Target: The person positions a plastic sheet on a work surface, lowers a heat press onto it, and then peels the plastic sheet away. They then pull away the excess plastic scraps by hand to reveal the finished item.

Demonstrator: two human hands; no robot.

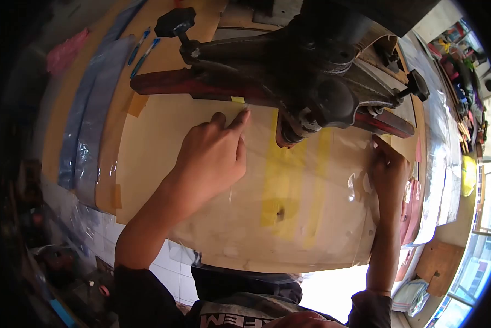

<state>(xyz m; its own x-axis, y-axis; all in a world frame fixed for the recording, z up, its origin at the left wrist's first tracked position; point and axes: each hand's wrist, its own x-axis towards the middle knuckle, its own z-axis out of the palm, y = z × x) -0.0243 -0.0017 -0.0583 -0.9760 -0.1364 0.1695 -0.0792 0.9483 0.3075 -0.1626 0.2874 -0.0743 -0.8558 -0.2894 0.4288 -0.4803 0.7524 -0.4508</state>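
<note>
A dark metal machine head [316,60] with black knobs and a long red-brown bar [202,85] stands over a tan board [218,218] covered with clear film. Yellow tape strips [281,180] run down the board's middle. My left hand [215,145] rests on the board, index finger extended to just below a small yellow piece [238,99] at the bar's edge; its other fingers are bent. On the right, my right hand [389,158] touches the board near the bar's right end, index finger pointing up and the rest curled. Neither hand shows a held object.
Two blue pens [145,57] lie at the upper left, beside blue plastic-wrapped strips [87,115]. Pink plastic [68,50] is farther left. Clear sheets [439,147] and a yellow bag [468,175] are on the right. A wooden piece [440,262] and a cloth [410,295] are lower right.
</note>
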